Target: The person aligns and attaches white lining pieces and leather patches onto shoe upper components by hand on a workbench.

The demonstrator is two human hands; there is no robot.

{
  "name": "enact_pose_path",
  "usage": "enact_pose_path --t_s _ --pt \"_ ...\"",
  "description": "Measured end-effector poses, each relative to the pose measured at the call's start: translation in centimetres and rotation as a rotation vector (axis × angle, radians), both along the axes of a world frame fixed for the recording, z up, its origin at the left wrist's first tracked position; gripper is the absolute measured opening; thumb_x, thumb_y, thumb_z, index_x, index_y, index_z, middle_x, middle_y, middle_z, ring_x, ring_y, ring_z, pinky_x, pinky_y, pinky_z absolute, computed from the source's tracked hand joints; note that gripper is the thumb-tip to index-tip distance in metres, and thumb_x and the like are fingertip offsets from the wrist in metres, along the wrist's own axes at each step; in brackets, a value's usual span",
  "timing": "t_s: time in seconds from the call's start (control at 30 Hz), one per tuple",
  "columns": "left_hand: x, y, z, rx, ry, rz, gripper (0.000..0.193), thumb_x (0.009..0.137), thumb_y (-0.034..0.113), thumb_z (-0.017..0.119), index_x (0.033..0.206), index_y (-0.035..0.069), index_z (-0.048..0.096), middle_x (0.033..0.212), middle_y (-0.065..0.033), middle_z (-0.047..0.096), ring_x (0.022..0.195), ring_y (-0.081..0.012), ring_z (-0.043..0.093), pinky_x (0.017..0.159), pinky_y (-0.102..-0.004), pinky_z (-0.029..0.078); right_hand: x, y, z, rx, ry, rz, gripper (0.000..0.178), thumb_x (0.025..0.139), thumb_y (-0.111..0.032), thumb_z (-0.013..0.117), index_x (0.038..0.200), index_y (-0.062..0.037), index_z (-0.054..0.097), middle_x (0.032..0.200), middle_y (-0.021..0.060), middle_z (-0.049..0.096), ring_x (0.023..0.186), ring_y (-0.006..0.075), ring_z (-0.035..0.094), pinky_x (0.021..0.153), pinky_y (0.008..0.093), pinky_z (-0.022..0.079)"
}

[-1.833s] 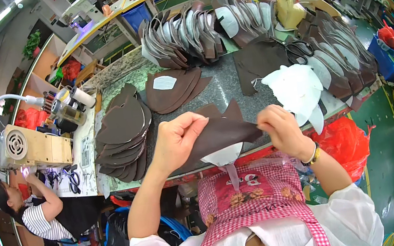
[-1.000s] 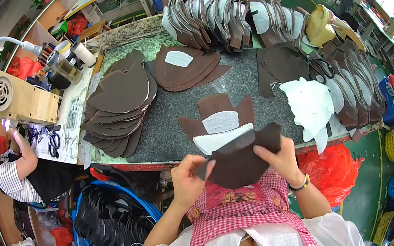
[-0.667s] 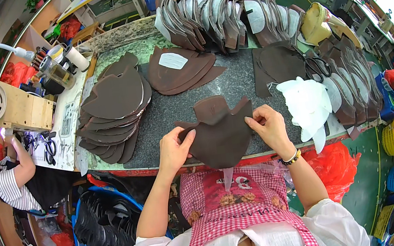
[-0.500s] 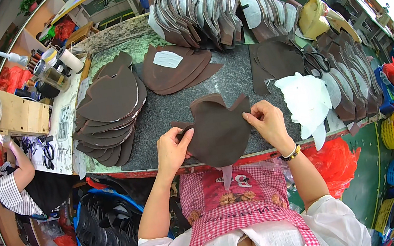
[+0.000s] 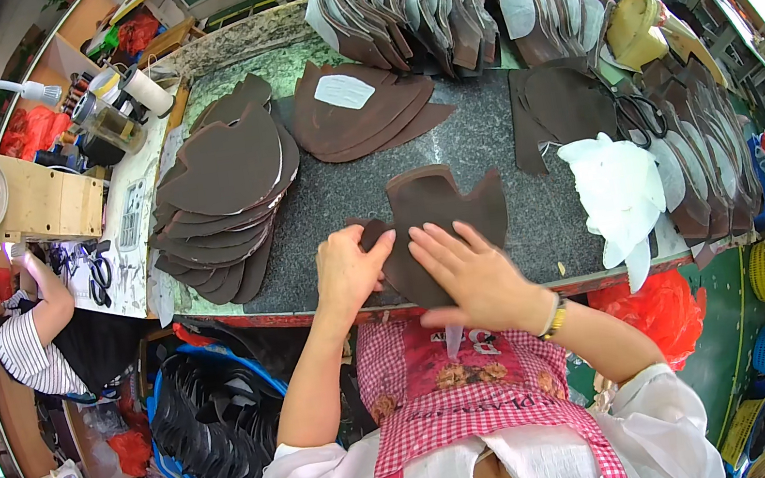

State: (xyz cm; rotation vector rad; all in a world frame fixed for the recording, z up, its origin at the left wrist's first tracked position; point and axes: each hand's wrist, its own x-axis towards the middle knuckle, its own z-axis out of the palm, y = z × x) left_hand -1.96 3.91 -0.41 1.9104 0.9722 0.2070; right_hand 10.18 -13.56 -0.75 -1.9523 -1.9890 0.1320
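One brown piece (image 5: 445,199) lies under the flat, spread right fingers (image 5: 440,250); left fingers (image 5: 382,248) pinch its edge. Before, right fingers pinched too.

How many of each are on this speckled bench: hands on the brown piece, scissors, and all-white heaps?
Hands on the brown piece, left hand and right hand: 2
Black scissors, toward the right: 1
All-white heap, near the front edge: 1
Total: 4
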Motion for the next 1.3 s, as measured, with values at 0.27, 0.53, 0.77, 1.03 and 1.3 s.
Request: enact_pose_path --t_s 0.27,0.53,0.77,1.03,1.3 --pt "-4.0 -4.8 -0.9 0.75 -0.103 -0.503 0.075 0.08 0.04 0.071 0.137 0.0 0.044 0.144 -0.0182 0.044 0.135 -0.0352 0.04 0.108 -0.049 0.032 3.1 -0.1 -1.0 0.017 0.407 0.128 0.053 0.088 -0.034 0.062 0.13 -0.0022 0.053 0.139 0.0179 0.05 0.131 0.0338 0.045 0.111 0.0471 0.032" --pt "-3.6 -8.5 -4.7 1.166 -0.256 -0.546 0.035 0.084 0.014 0.061 0.118 0.003 0.062 0.132 -0.0177 0.056 0.118 -0.032 0.058 0.098 -0.0405 0.048 4.5 2.3 -1.3 0.046 -0.174 -0.143 0.063 0.087 -0.049 0.06 0.145 -0.0292 0.042 0.155 0.0147 0.028 0.141 0.0384 0.029 0.112 0.0608 0.018" --pt "-0.9 -0.1 7.3 0.954 -0.638 -0.174 0.021 0.087 -0.002 0.061 0.106 0.004 0.069 0.1 -0.0119 0.072 0.092 -0.0253 0.071 0.081 -0.0348 0.056 11.9 -1.5 1.1 0.592 0.686 -0.565 0.034 0.082 -0.005 0.065 0.116 -0.004 0.061 0.11 0.0119 0.061 0.099 0.0228 0.062 0.087 0.0349 0.049" --pt "-5.6 7.3 5.4 1.352 -0.041 -0.305 0.022 0.078 0.018 0.074 0.096 0.006 0.069 0.104 -0.0084 0.069 0.101 -0.0248 0.064 0.095 -0.0406 0.045 16.2 -16.7 3.3 -0.093 -0.133 -0.602 0.033 0.079 -0.015 0.068 0.11 -0.004 0.065 0.121 0.0177 0.063 0.11 0.0338 0.061 0.094 0.0419 0.049" --pt "7.4 9.5 -2.5 1.284 0.104 -0.383 0.036 0.084 0.021 0.063 0.113 0.0 0.058 0.117 -0.0168 0.063 0.11 -0.0296 0.06 0.093 -0.0413 0.047 17.8 -15.4 3.1 -0.188 -0.153 -0.609 0.019 0.079 -0.009 0.063 0.096 -0.0003 0.065 0.081 0.0149 0.069 0.072 0.0298 0.068 0.069 0.0392 0.054"
